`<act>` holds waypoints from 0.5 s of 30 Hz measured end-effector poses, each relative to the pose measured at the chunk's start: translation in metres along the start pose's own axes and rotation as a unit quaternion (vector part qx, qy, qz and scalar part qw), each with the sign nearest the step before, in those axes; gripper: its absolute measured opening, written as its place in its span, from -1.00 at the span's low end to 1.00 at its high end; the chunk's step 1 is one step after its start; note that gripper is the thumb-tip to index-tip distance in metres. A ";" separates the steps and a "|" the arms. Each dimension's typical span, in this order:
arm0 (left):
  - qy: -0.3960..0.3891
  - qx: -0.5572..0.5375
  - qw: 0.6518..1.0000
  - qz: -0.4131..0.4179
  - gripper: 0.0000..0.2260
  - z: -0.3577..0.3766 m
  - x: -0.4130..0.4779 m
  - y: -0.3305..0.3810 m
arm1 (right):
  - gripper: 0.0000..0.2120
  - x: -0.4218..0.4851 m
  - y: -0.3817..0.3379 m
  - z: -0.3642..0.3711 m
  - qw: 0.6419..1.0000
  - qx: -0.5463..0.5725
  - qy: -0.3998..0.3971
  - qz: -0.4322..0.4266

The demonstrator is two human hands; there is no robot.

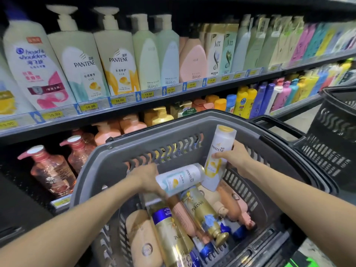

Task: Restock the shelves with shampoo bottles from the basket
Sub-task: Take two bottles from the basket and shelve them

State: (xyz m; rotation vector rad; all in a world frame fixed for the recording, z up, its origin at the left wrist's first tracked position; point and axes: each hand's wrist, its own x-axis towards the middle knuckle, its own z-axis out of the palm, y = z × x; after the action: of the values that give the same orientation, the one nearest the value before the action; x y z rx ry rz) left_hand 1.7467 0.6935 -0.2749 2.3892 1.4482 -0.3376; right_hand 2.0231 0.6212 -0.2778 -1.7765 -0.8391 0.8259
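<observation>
A grey plastic basket (107, 162) stands in front of the shelves, filled with several shampoo bottles lying on their sides. My right hand (234, 157) grips an upright white Pantene bottle with a yellow label (218, 149), lifted above the pile. My left hand (147, 177) holds a second white Pantene bottle (179, 179), tilted on its side over the basket. Gold Pantene bottles (202, 211), a peach bottle (229, 201) and a beige one (142, 237) lie below in the basket.
The upper shelf (134, 103) holds large pump bottles, with Pantene ones (115, 54) in the middle. The lower shelf carries pink pump bottles (48, 168) at left and orange, yellow and blue ones further right. A black basket (335, 132) stands at right.
</observation>
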 end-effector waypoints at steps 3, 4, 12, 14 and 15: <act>-0.028 0.029 0.999 0.034 -0.41 0.020 -0.002 0.013 | -0.62 0.000 0.001 0.005 1.000 -0.025 -0.011 -0.010; -0.036 0.006 0.999 0.037 -0.42 0.024 -0.002 0.015 | -0.64 0.000 0.001 0.007 0.999 -0.028 -0.014 -0.013; -0.092 -0.217 0.970 0.055 -0.60 0.023 0.002 0.021 | -0.66 0.000 0.004 0.013 0.997 -0.073 -0.035 -0.016; -0.093 -0.261 0.960 0.032 -0.57 0.019 0.000 0.021 | -0.66 -0.002 0.001 0.012 0.996 -0.077 -0.039 -0.028; -0.088 -0.283 0.955 0.029 -0.56 0.016 -0.002 0.020 | -0.67 -0.003 -0.002 0.012 0.995 -0.080 -0.044 -0.040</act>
State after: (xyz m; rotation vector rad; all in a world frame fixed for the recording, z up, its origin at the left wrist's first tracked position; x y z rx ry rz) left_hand 1.7629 0.6774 -0.2858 1.8815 1.1897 -0.0952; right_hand 2.0114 0.6248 -0.2790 -1.8428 -1.0538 0.8075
